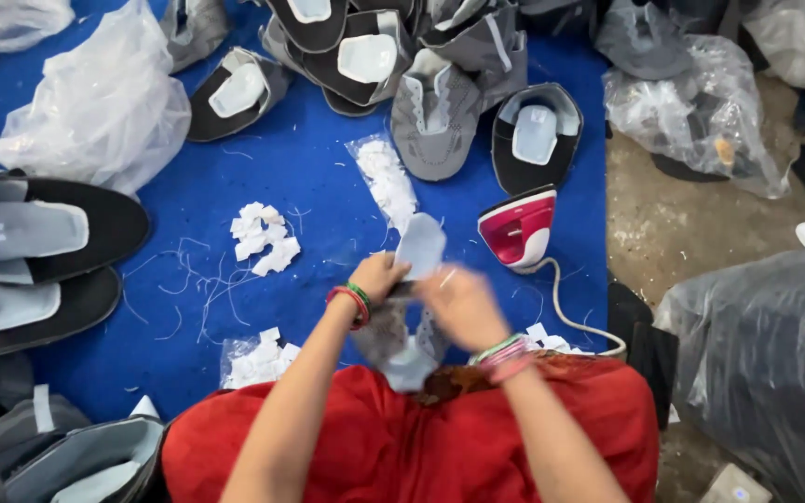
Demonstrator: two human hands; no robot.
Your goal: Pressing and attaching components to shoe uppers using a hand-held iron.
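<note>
While both hands grip the grey shoe upper (402,326), blue mat (319,186) lies open ahead.

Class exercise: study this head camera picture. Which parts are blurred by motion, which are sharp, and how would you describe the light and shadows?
Head view: the right hand is smeared by motion, the left hand less so; the grey shoe upper they hold is soft; the pink iron and white paper pieces on the blue mat look sharp; light is even, shadows faint, slight sheen on the plastic bag.
</note>
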